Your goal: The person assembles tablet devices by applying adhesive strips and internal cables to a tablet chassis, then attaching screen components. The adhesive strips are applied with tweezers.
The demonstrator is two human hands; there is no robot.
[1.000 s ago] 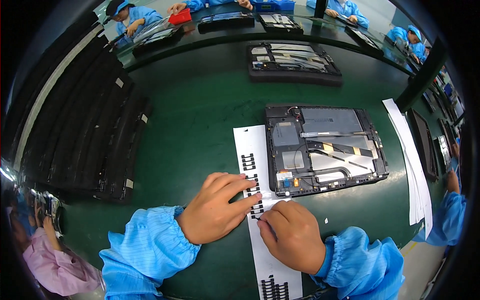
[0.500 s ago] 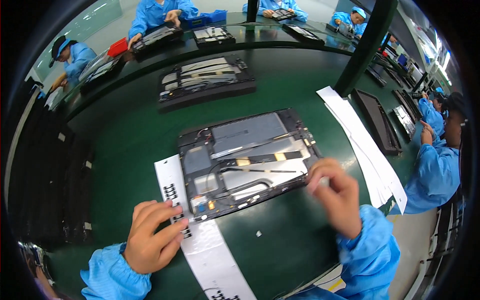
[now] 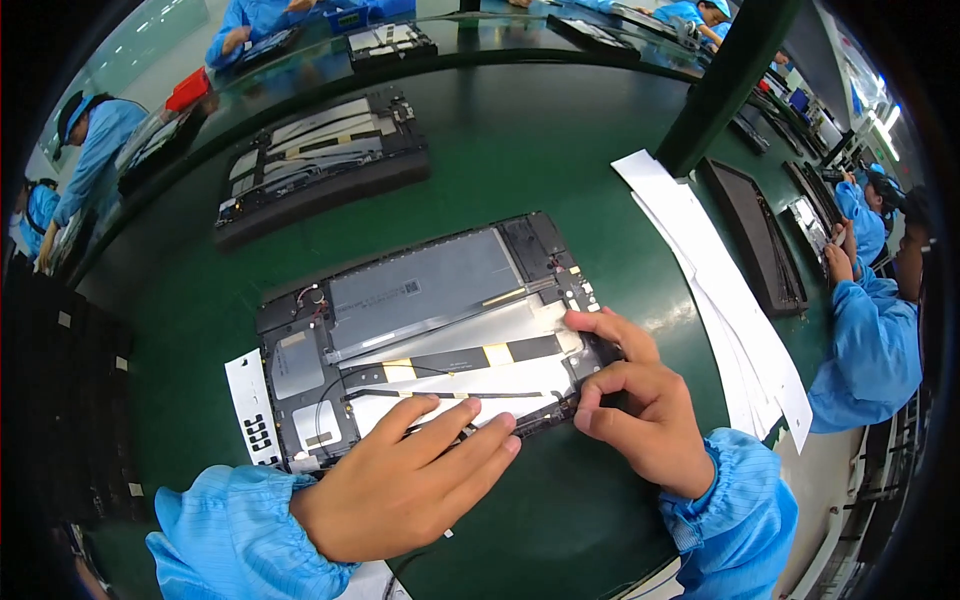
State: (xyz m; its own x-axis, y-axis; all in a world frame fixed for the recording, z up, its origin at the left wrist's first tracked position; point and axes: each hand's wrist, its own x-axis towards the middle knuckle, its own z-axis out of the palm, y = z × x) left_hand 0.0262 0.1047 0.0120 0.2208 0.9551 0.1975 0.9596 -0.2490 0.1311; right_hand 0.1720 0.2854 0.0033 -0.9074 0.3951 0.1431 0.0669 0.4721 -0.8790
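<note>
An opened tablet (image 3: 420,290) lies on the green table in front of me, its dark grey battery, flat cables, thin wires and silvery plate exposed. My left hand (image 3: 410,480) lies across its near edge, fingers spread and pointing right, hiding part of that edge. At the near right corner, my right hand (image 3: 640,410) is closed on the tablet's edge with thumb and a bent finger, while the forefinger reaches up onto the right end. What lies under those fingertips is hidden. From beneath the tablet's left end sticks out a white strip (image 3: 245,385) with small black pieces.
Another opened tablet (image 3: 320,145) rests on a black foam block farther back. To the right lie long white paper sheets (image 3: 700,270) and a black tray (image 3: 750,230). A dark green post (image 3: 715,100) stands behind them. Black stacks (image 3: 70,400) rise at left. Several co-workers in blue sit around.
My left hand has gone from the white strip onto the tablet's near edge. The right hand's fingers have closed at the right end. The whole view has shifted, with the tablet farther left.
</note>
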